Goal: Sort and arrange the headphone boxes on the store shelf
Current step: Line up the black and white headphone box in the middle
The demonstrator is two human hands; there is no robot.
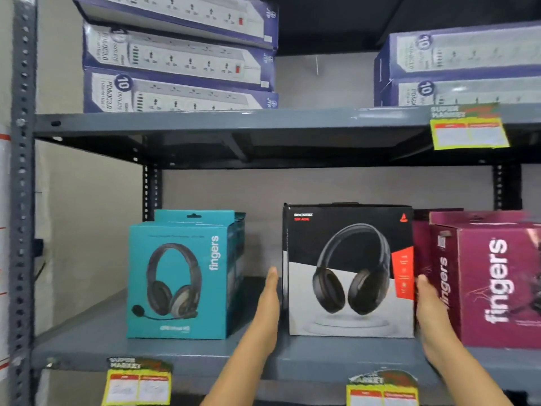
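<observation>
A black and white headphone box (348,271) stands upright on the grey lower shelf (175,353), between my two hands. My left hand (269,300) lies flat against its left side. On the box's right side rests my right hand (429,312), wedged between it and a maroon "fingers" box (494,282). Together the two hands clamp the black box. A teal "fingers" headset box (181,276) stands apart to the left, with another teal box behind it.
The upper shelf (205,124) carries stacks of blue power-strip boxes (175,57) at left and right (459,65). Yellow price tags (137,382) hang on the shelf edges. A perforated upright post (22,200) bounds the left side.
</observation>
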